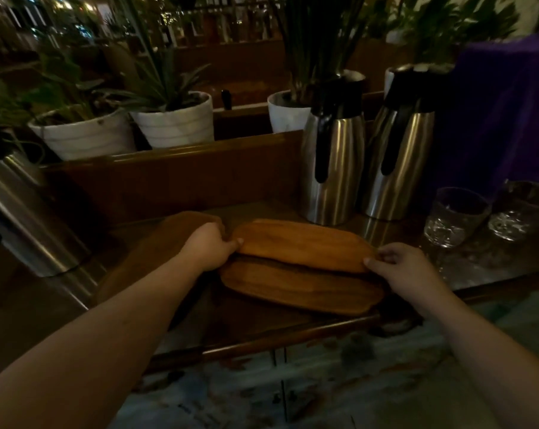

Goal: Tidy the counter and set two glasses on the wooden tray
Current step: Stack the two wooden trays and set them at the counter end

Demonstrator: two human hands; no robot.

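Both hands (211,246) (399,267) grip the upper wooden tray's (302,244) ends.

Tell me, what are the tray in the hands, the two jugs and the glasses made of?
Tray: wood, smooth matte orange-brown with faint grain. Jugs: apparently brushed steel, streaked reflections, black probably plastic handles. Glasses: clear glass, see-through with glints.

Orange-brown wooden tray (302,244), silver-and-black flasks (333,162), white pots (175,125), purple cloth (503,113).
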